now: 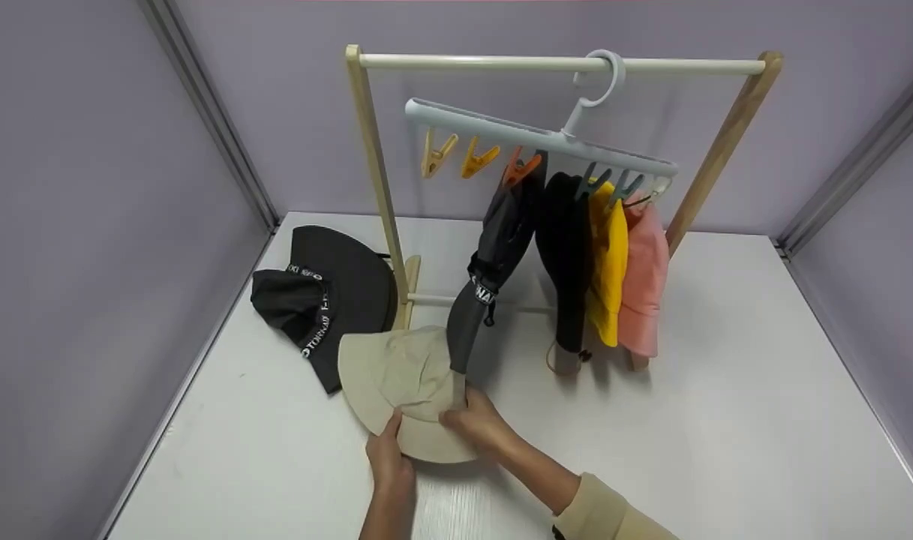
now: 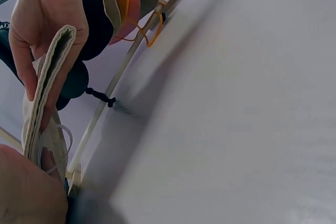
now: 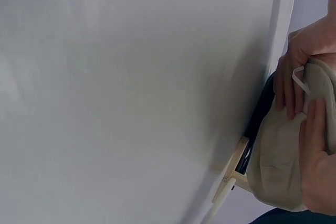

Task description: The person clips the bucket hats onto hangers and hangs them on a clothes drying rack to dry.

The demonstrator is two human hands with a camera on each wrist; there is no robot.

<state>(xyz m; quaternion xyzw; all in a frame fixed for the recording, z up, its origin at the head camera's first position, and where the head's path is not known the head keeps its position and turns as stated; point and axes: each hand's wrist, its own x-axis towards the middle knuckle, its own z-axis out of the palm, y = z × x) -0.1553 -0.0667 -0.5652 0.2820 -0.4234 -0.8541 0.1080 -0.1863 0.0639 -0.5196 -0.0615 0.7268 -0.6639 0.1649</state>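
Both hands hold a beige bucket hat (image 1: 418, 375), folded flat, above the table's near half. My left hand (image 1: 388, 461) grips its near brim, thumb on top and fingers beneath. At the right side of the brim, my right hand (image 1: 486, 421) pinches the fabric between thumb and fingers. The left wrist view shows the doubled brim edge-on, with a thin pale cord loop (image 2: 66, 142) beside it. Behind the right hand hangs a dark grey hat (image 1: 467, 319), its lower end overlapping the beige one in the head view.
A wooden rack (image 1: 373, 165) carries a pale blue clip hanger (image 1: 494, 131), tilted down rightward. Clips hold black (image 1: 565, 255), yellow (image 1: 608, 270) and pink (image 1: 644, 281) hats; two left clips, including an orange clip (image 1: 480, 157), hold nothing. A dark hat (image 1: 358, 277) lies on the table (image 1: 726, 420) at left.
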